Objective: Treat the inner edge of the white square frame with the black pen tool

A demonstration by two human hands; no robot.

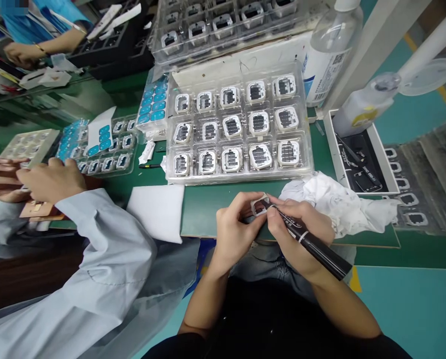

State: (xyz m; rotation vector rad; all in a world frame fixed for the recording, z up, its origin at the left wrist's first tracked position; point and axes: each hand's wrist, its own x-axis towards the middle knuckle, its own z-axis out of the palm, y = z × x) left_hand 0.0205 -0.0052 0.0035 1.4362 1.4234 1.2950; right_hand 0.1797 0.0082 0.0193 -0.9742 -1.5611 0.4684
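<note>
My left hand (234, 225) pinches a small white-framed part (260, 205) with a dark middle, just above the near edge of the green mat (208, 207). My right hand (299, 232) grips a black marker pen (314, 244) whose tip rests on that part. Beyond my hands lies a clear plastic tray (308, 149) with three rows of the same white-framed parts. A crumpled white cloth (338, 202) lies right beside my right hand.
A co-worker in a light blue sleeve (103, 249) sits at my left, their hands (47, 179) near another parts tray (103, 159) with blue stickers. A white foam sheet (157, 209), a clear bottle (329, 45) and a white box (331, 144) of tools surround the mat.
</note>
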